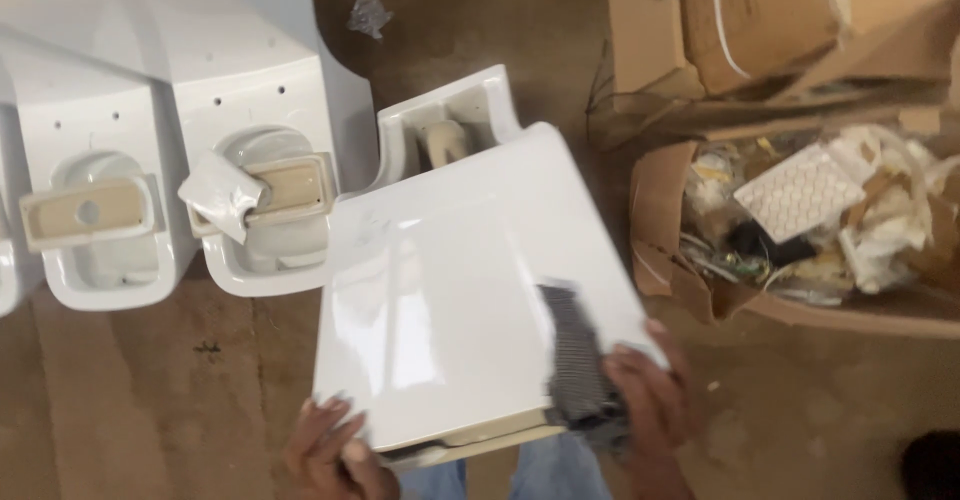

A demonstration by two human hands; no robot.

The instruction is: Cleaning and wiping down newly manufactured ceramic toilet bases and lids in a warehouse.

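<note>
The left hand (330, 450) gripped the glossy white ceramic basin (470, 290) by its near edge while the right hand (645, 395) clutched a dark checked cloth (575, 360) against it, wiping seemingly barely begun.

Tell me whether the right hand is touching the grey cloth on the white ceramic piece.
Touching. The head view shows the right hand pressed on the grey cloth at the white ceramic piece's near corner.
</note>
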